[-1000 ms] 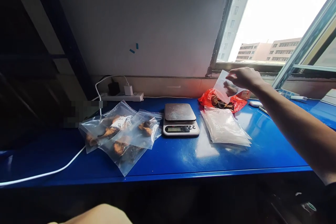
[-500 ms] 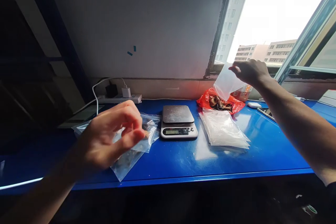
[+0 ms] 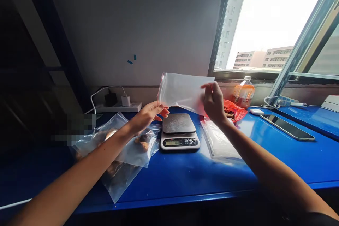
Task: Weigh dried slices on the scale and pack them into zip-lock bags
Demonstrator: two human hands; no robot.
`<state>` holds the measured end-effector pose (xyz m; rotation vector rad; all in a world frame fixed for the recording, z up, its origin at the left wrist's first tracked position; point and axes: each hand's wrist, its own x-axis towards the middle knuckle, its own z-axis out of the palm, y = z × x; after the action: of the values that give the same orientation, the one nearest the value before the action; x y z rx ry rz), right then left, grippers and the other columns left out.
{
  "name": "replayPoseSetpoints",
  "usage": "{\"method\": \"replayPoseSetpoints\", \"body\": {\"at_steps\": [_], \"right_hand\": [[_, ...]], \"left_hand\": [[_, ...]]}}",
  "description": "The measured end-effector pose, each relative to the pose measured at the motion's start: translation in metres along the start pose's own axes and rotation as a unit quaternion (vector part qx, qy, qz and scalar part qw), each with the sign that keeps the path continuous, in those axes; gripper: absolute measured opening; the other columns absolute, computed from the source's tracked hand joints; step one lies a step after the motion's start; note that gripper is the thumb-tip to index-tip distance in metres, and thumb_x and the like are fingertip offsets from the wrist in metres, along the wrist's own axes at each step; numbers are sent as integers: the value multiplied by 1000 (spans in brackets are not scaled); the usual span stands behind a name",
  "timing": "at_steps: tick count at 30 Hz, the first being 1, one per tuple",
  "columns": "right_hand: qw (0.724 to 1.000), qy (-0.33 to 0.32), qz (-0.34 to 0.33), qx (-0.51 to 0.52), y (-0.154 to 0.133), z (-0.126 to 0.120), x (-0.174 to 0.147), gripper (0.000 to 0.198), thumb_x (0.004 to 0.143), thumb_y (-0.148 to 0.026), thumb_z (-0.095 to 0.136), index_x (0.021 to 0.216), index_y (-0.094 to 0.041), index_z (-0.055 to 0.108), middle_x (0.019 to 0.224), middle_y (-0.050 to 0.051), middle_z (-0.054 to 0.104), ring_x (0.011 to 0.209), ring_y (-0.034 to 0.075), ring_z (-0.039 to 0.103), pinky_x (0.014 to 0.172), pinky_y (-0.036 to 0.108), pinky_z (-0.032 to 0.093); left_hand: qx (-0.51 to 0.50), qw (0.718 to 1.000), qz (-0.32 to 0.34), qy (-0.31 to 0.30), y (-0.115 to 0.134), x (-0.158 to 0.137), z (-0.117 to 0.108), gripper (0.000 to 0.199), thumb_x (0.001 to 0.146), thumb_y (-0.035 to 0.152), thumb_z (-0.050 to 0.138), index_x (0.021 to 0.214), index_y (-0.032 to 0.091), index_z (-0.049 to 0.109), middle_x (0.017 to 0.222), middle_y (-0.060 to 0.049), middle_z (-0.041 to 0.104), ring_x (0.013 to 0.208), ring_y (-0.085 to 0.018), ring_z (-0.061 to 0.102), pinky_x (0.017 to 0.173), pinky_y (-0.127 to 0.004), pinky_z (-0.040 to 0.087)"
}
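A frosted zip-lock bag [image 3: 182,90] is stretched sideways in the air above the kitchen scale [image 3: 179,123]. My left hand [image 3: 149,113] is closed on its lower left corner, by the red-lined zip edge. At the bag's right end, my right hand [image 3: 215,102] grips the plastic, its fingers slightly blurred. The scale's plate carries pale dust and its display is lit. Under my left forearm lie clear zip bags [image 3: 119,183] with brownish pieces inside. Behind my right wrist is a stack of flat plastic bags [image 3: 224,144].
A red plastic bag [image 3: 238,113] with dark brown pieces sits behind the stack. Near it stand an orange drink bottle [image 3: 245,93], a white earphone case [image 3: 256,112] and a phone [image 3: 287,127]. A power strip [image 3: 135,107] with a charger lies along the wall on the blue table [image 3: 169,183].
My right hand has brought the bag left from over the red bag to above the scale. My left hand has moved right and forward and taken hold of the bag's other end.
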<state>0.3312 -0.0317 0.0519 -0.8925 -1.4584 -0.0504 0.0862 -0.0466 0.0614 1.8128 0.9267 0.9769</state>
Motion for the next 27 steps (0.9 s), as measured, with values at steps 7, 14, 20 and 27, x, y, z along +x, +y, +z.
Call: {"method": "replayPoseSetpoints", "body": {"at_steps": [7, 14, 20, 27], "right_hand": [[996, 41, 65, 35, -12, 11, -39, 26, 93, -45, 42, 87, -22, 53, 70, 0, 51, 55, 12, 44, 54, 27, 36], [927, -83, 210, 298, -20, -7, -34, 45, 82, -68, 45, 96, -26, 49, 50, -8, 35, 40, 11, 32, 43, 25, 28], [944, -198, 162, 207, -14, -20, -29, 42, 85, -63, 45, 91, -23, 55, 54, -5, 41, 47, 13, 40, 48, 27, 33], [921, -329, -147, -151, -60, 9, -71, 23, 82, -12, 48, 103, -18, 54, 106, 12, 64, 100, 27, 54, 85, 42, 43]], "left_hand": [[-72, 996, -17, 57, -22, -9, -7, 22, 74, 38, 64, 77, 16, 65, 72, -1, 61, 70, -13, 55, 68, -26, 43], [-21, 991, 89, 101, -35, -3, -18, 22, 68, 31, 48, 49, 19, 45, 52, 1, 42, 52, -11, 37, 53, -26, 31], [78, 991, 96, -52, -19, -17, -19, 21, 62, 31, 49, 46, 19, 44, 48, 2, 39, 48, -10, 33, 49, -27, 26], [471, 846, 249, -10, -11, -35, 26, 20, 84, 22, 48, 68, 17, 59, 65, -1, 57, 61, -14, 51, 60, -26, 37]]}}
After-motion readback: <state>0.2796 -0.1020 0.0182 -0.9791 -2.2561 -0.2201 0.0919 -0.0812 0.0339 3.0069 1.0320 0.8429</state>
